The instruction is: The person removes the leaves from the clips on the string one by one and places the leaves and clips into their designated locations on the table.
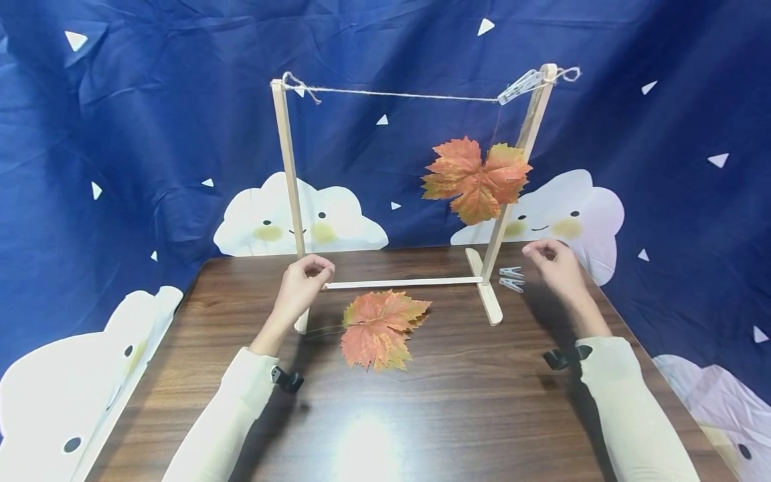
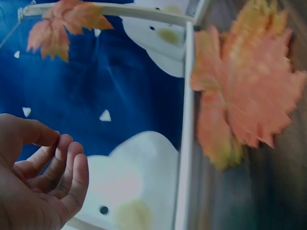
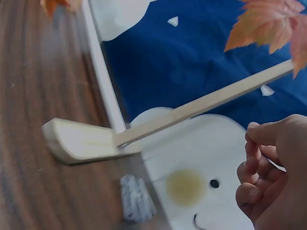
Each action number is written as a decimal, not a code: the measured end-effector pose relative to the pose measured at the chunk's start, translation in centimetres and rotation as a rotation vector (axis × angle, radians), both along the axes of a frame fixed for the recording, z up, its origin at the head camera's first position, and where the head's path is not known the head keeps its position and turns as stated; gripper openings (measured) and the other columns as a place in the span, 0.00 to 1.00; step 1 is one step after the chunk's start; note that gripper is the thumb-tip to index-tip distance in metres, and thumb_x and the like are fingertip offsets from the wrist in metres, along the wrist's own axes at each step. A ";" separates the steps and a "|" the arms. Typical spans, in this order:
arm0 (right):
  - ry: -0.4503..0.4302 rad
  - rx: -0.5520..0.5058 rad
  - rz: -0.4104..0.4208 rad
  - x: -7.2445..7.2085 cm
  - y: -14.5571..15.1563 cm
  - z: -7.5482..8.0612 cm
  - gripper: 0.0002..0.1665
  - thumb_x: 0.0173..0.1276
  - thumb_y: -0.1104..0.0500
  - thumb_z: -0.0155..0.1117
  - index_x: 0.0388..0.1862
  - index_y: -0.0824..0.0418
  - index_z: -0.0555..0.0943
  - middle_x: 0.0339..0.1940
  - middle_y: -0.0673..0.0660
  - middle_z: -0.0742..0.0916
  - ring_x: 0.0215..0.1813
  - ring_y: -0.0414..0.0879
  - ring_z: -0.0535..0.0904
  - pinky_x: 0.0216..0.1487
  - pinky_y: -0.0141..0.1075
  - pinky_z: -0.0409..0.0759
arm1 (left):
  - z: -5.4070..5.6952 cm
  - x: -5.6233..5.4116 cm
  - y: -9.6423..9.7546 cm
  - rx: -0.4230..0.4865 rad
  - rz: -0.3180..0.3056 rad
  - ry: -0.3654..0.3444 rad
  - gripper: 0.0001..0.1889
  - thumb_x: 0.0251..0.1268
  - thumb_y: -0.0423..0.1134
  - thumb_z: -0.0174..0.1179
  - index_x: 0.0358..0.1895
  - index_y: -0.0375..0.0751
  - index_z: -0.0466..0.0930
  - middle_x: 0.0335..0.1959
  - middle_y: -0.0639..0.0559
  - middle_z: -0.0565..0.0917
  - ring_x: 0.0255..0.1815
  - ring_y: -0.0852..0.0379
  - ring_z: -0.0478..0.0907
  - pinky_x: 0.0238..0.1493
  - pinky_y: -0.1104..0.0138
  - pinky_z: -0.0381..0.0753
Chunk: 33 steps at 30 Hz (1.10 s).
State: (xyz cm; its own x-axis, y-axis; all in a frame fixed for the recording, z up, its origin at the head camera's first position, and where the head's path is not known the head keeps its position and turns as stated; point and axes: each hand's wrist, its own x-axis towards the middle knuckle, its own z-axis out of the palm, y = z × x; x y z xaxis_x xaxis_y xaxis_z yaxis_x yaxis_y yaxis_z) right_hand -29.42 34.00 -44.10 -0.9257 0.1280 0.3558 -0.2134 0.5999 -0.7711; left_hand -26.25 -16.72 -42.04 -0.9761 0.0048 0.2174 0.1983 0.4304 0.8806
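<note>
My left hand (image 1: pixel 304 280) is in front of the left post of a wooden frame (image 1: pixel 289 154), thumb and fingers loosely curled and nothing visible between them. An orange-red maple leaf (image 1: pixel 381 329) lies on the table just right of it, its thin stem pointing left. My right hand (image 1: pixel 553 264) hovers beyond the right post, fingers loosely bent and holding nothing visible. Two small clothespins (image 1: pixel 511 278) lie on the table to its left. Above, a second maple leaf (image 1: pixel 477 179) hangs by its stem from a clothespin (image 1: pixel 519 87) on the string (image 1: pixel 397 94), close to the right post.
The frame's white lower bar (image 1: pixel 403 283) and its right foot (image 1: pixel 490 304) stand on the brown wooden table (image 1: pixel 482 402). Behind hangs a blue cloth (image 1: pixel 385 40) printed with clouds and white triangles. In the right wrist view, the clothespins (image 3: pixel 136 199) look blurred.
</note>
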 end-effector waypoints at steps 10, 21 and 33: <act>0.069 0.011 0.060 0.6 -1.4 5.2 0.16 0.80 0.56 0.65 0.50 0.71 0.85 0.30 0.29 0.80 0.30 0.24 0.75 0.32 0.18 0.72 | 3.6 -0.3 2.3 0.073 -0.059 0.029 0.09 0.76 0.36 0.65 0.46 0.32 0.86 0.36 0.42 0.87 0.34 0.56 0.83 0.38 0.73 0.85; 0.116 -0.034 0.109 1.3 -3.7 11.2 0.16 0.79 0.54 0.68 0.49 0.68 0.84 0.22 0.37 0.79 0.23 0.30 0.72 0.24 0.26 0.70 | 7.9 -1.5 5.9 0.137 -0.139 0.175 0.07 0.74 0.34 0.65 0.44 0.31 0.86 0.34 0.43 0.88 0.33 0.63 0.82 0.37 0.75 0.84; 0.215 0.030 0.128 0.6 -5.7 17.7 0.13 0.77 0.52 0.69 0.46 0.62 0.86 0.19 0.39 0.78 0.22 0.35 0.71 0.26 0.27 0.69 | 12.9 -2.7 10.1 0.164 -0.243 0.276 0.05 0.74 0.32 0.65 0.42 0.32 0.86 0.31 0.46 0.87 0.33 0.52 0.84 0.37 0.71 0.85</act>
